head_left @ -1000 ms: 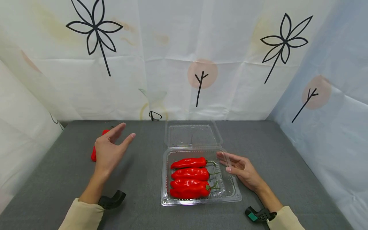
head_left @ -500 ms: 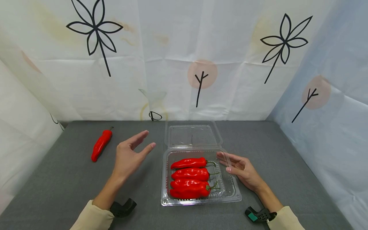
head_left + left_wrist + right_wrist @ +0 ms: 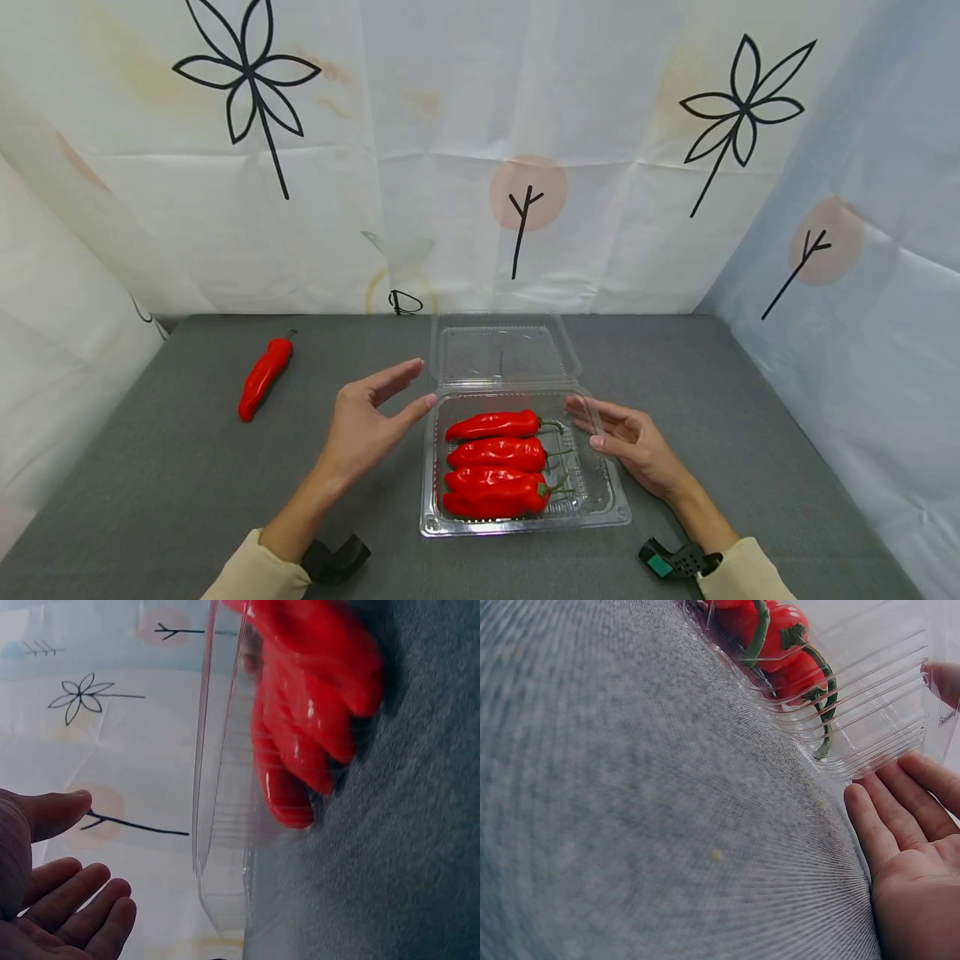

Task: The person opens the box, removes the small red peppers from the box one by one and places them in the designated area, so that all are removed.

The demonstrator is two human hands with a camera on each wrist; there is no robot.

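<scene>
Peppers in the box: four, red, long and tapering, with glossy, dented skins; they [image 3: 497, 454] lie side by side across the floor of the box, their thin green stems pointing to the right. The two nearest the front overlap in the head view.
Pepper on the table: one, also red, smooth and slim; this lone pepper [image 3: 265, 379] lies slantwise at the far left, well apart from the box, its stem end away from the person.
Box: one, thin clear plastic, rectangular, with ribbed walls and a flat rim; the box [image 3: 600, 505] sits on the table.
Lid: one, the same clear plastic; the lid [image 3: 502, 346] is laid back behind the box along its far edge.
Left hand: the left hand [image 3: 367, 425] is just beside the box's left rim, thumb spread from the fingers, gripping nothing.
Right hand: the right hand [image 3: 637, 446] has nearly straight fingers against the ribbed right side of the box, thumb spread apart by the rim; how firmly it presses, I cannot tell.
Table: grey, with a fine woven texture; the table [image 3: 750, 417] runs back to the cloth.
Cloth: creased white fabric; on the back cloth [image 3: 450, 108] are two black-outlined flowers [image 3: 247, 73].
Sleeves: two, cream; a sleeve [image 3: 258, 575] covers each forearm.
</scene>
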